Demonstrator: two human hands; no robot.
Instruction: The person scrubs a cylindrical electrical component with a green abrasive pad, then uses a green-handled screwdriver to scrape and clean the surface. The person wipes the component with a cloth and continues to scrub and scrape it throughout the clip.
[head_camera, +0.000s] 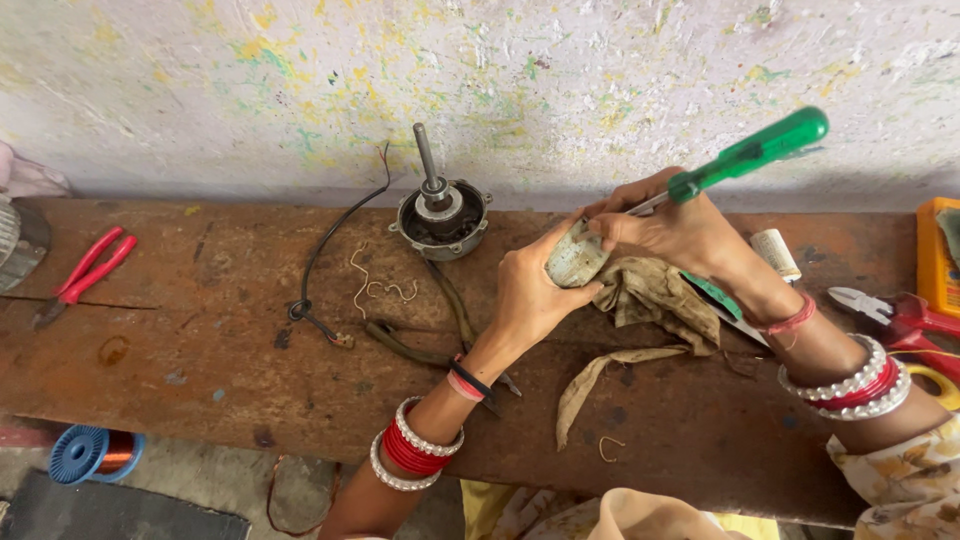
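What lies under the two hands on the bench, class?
Under the left hand and right hand lies a crumpled, stained cloth on the rusty bench. Whatever sits beneath the cloth is covered; a blade-like tip pokes out.

The screwdriver (750, 153) has a bright green handle. The worktop (200, 370) is rust-brown, blotched darker. The wall (300, 80) is pale lilac, speckled yellow and green. The pliers (85, 272) have red grips. The spool (90, 453) is blue, wound with copper-orange wire. Both wrists wear red and silver bangles (412, 450). The rag (650, 290) is dingy olive-tan.
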